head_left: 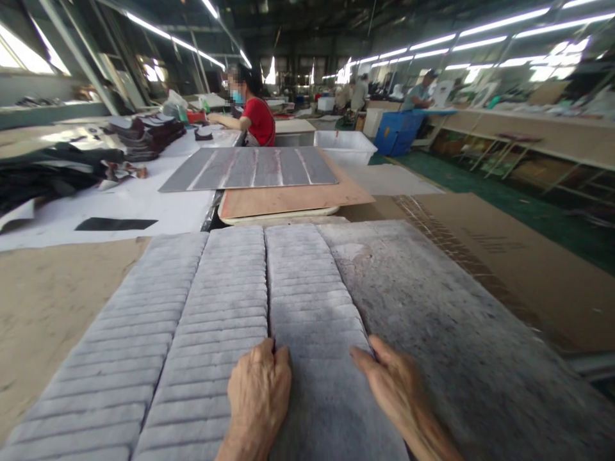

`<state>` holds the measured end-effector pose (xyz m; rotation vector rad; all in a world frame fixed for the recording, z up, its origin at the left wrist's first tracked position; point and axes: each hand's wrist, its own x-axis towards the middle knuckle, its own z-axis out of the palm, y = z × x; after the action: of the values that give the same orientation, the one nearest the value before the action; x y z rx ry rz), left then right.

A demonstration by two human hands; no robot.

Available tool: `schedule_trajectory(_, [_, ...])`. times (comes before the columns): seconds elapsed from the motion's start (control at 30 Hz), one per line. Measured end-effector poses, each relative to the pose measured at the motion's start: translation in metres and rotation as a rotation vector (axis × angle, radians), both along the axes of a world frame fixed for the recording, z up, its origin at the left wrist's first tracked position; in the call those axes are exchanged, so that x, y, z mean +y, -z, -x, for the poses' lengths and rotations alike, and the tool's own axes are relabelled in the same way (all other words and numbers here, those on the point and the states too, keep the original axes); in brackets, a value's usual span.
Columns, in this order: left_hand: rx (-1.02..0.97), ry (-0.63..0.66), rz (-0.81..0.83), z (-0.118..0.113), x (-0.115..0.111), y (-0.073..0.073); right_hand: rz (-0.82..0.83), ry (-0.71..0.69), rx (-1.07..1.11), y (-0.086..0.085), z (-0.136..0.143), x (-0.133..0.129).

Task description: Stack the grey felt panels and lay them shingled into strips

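Both hands lay on the rightmost of three grey quilted felt strips set side by side. The left hand (259, 394) was curled, knuckles up, at that right strip's (307, 301) left edge, its fingertips pressed into the seam against the middle strip (225, 301); whether it pinched the edge or merely pushed on it could not be told. The right hand (391, 384) rested across the strip's right edge, fingers bent over it where it met the bare felt board (456, 333) beneath; nothing was lifted, and its grip could not be judged either. Both wrists were cut off by the frame's bottom edge.

Left of the left hand lay the third strip (144, 333), its near end cropped. Beyond the fingertips, a second grey panel (250, 168) sat on a brown board (298, 195).

To the right of the right hand a cardboard sheet (504, 256) carried dark printed lines, too small and slanted to read. No brand or label was legible anywhere.

Far ahead a person in a red shirt (259, 120) worked at the long white table (144, 205), beside stacked dark pieces (144, 133). A white tub (346, 146) and a blue crate (398, 131) stood farther off; distant workers were blurred.
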<state>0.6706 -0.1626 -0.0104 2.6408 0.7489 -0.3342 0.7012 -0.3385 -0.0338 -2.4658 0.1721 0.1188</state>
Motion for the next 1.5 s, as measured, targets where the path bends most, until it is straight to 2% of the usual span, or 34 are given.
schedule_trajectory(0.1, [0.017, 0.017, -0.033, 0.000, -0.002, 0.002, -0.006, -0.028, 0.074, 0.001, -0.001, -0.001])
schedule_trajectory(0.33, [0.037, 0.074, -0.103, -0.001, -0.005, 0.004, -0.016, -0.046, 0.066, 0.003, 0.000, -0.002])
schedule_trajectory(0.57, [0.037, 0.166, -0.194, 0.001, -0.006, 0.006, 0.083, -0.059, 0.067, 0.007, 0.000, 0.000])
schedule_trajectory(0.8, [0.004, 0.056, -0.170, 0.003, -0.011, 0.008, 0.179, -0.082, 0.110, 0.006, 0.001, 0.003])
schedule_trajectory(0.97, [-0.003, 0.026, -0.191, 0.002, -0.016, 0.007, 0.279, -0.126, 0.126, 0.003, -0.002, 0.004])
schedule_trajectory(1.17, [0.020, -0.002, -0.239, 0.003, -0.023, 0.003, 0.616, -0.170, 0.063, -0.008, 0.007, 0.015])
schedule_trajectory(1.23, [0.010, 0.003, -0.238, 0.005, -0.025, 0.005, 0.677, -0.181, 0.030, -0.010, 0.012, 0.019])
schedule_trajectory(1.4, [-0.048, -0.009, -0.208, 0.010, -0.027, 0.011, 0.702, -0.163, 0.025, -0.009, 0.014, 0.019])
schedule_trajectory(1.5, [-0.089, -0.035, -0.235, 0.010, -0.028, 0.009, 0.694, -0.172, 0.029, -0.008, 0.012, 0.017])
